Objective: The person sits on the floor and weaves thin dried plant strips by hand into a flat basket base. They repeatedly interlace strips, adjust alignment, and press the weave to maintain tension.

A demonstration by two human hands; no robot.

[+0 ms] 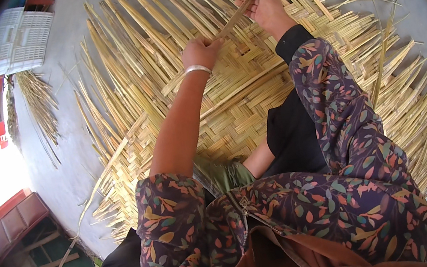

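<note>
A flat pale strip [235,18], split like bamboo or cane, runs slantwise between my hands above the far part of a woven mat [232,128]. My left hand [200,53], with a silver bangle at its wrist, is closed on the strip's lower end. Farther off and to the right, my right hand [266,10] grips the strip near its upper end, which sticks out past the fingers. Beneath both hands the mat shows a tight diagonal weave. Its loose strip ends [136,20] fan outward at the far side and on both flanks.
I sit on the mat, my legs folded over its near part. A bundle of thin strips [38,99] lies on the grey floor [67,133] at left, beside a white slatted crate [17,41]. One long strip [110,162] reaches out toward the lower left. More loose strips lie at far right.
</note>
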